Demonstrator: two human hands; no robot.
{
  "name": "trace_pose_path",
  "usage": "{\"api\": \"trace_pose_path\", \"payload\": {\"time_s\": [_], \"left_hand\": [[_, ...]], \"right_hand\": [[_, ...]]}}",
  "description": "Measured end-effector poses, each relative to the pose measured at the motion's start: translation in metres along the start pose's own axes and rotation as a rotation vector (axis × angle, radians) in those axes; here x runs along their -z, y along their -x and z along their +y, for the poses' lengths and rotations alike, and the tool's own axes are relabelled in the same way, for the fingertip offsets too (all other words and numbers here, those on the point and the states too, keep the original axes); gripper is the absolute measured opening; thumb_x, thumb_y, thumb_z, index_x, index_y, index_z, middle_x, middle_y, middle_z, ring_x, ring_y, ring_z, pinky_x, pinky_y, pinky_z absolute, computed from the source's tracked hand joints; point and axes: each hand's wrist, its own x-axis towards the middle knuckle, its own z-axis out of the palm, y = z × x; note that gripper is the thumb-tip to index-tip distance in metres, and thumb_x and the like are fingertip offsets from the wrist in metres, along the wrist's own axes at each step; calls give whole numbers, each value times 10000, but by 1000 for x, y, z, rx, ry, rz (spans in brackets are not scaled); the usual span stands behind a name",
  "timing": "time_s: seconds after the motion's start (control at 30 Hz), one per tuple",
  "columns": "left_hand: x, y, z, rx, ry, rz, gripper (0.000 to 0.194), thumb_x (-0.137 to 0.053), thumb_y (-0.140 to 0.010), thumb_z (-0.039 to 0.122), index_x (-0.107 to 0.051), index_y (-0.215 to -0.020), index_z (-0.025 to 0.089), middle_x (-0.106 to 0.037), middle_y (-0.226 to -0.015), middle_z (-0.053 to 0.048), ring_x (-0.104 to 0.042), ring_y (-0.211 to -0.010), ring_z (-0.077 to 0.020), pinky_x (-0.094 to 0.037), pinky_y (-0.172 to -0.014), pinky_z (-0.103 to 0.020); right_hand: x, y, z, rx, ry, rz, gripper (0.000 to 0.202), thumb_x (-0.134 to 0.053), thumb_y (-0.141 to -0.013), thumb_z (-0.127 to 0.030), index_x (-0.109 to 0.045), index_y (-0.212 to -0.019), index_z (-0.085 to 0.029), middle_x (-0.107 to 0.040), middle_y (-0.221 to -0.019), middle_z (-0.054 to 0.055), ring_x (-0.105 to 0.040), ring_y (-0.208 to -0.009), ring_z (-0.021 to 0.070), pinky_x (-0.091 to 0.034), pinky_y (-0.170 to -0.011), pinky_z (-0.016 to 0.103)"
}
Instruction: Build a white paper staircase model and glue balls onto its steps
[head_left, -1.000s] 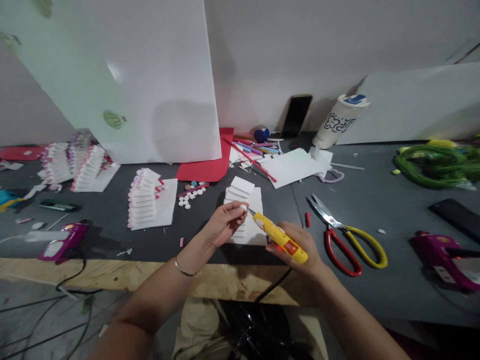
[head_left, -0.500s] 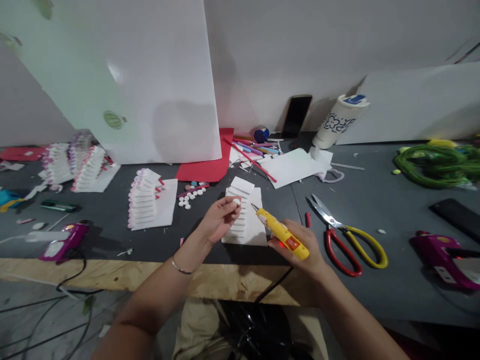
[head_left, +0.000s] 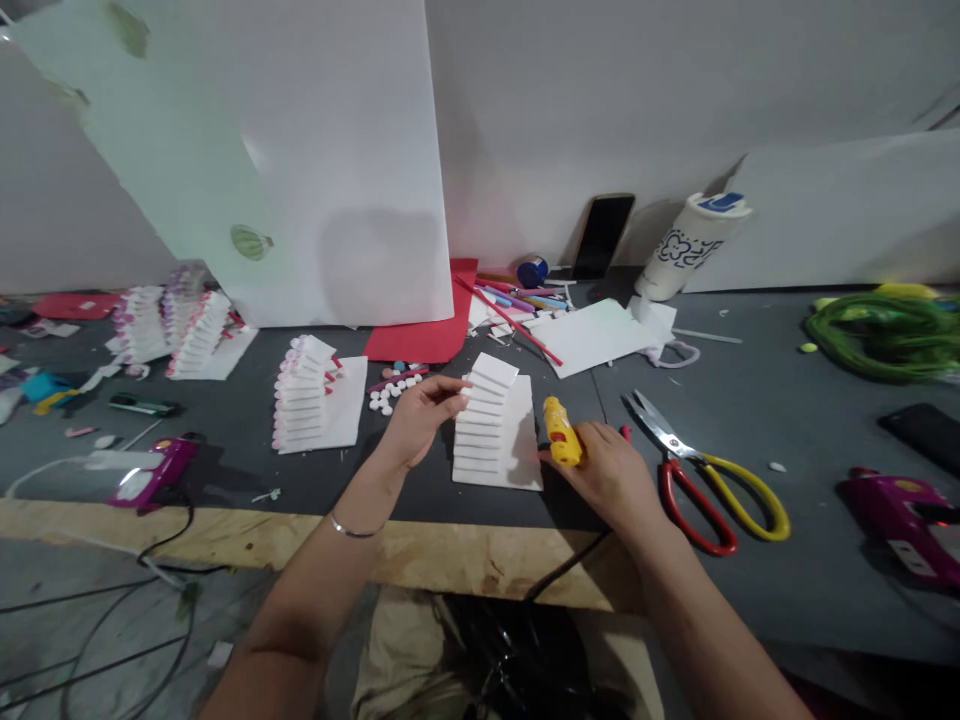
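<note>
Near the front edge of the worktop (head_left: 429, 502), the left hand (head_left: 414, 425) pinches a disc (head_left: 466, 391) between its fingers at the left side of the steps (head_left: 480, 428) on a card (head_left: 520, 445), while the right hand (head_left: 613, 472) clamps its fingers around the yellow tool (head_left: 561, 435).

A bare stretch of the bench (head_left: 814, 405) lay between the red-and-yellow shears (head_left: 681, 448) and the purple device (head_left: 892, 505) at far right, interrupted by a small white scrap (head_left: 777, 467). The shears and the yellow glue gun (head_left: 561, 435) in the right hand (head_left: 611, 475) obstructed a low reach from the right toward the stepped white strips (head_left: 480, 432). The left hand (head_left: 421, 418) and white discs (head_left: 390, 392) crowded their left, leaving room from above.
</note>
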Motion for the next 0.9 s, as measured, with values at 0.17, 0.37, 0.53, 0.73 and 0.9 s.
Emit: {"api": "trace_pose_path", "payload": {"time_s": [0.17,0.37,0.53,0.73,0.9], "left_hand": [[9,26,3,-115,-402,-40,119,-801,-669,189,-774,-784,179,-694,-823,-44,-596,-751,-144,-439,-699,-236],[24,55,-4,-166,-615,-8,92,-742,-731,165,-783,-791,223,-662,-801,-35,-537,-663,-142,-400,-649,-239],[28,68,-18,-164,-728,-39,138,-701,-758,141,-778,-822,236,-656,-820,-33,-537,-671,-147,-394,-658,-245],[26,68,-31,-216,-801,-104,177,-666,-792,129,-778,-866,245,-647,-837,-45,-567,-727,-168,-424,-717,-265],[29,67,-37,-289,-832,-103,161,-664,-811,133,-764,-890,232,-651,-859,-53,-592,-786,-179,-462,-797,-286]], "right_hand": [[-9,4,8,1,60,41,410,-456,-940,-573,-572,-860,-188,-617,-742,107,-564,-730,273,-443,-669,384],[-14,10,13,-15,46,23,522,-350,-964,-591,-600,-970,-132,-636,-837,162,-584,-788,298,-477,-721,436],[-7,12,12,-19,58,-11,521,-432,-947,-563,-564,-1178,-116,-643,-974,190,-599,-887,326,-490,-787,471],[17,7,-4,31,-2,-38,452,-529,-934,-413,-517,-1294,-141,-623,-1139,202,-584,-1020,350,-493,-869,491],[23,6,-37,135,-123,-123,275,-529,-946,-294,-597,-1189,-184,-662,-1109,140,-615,-996,301,-514,-875,459]]}}
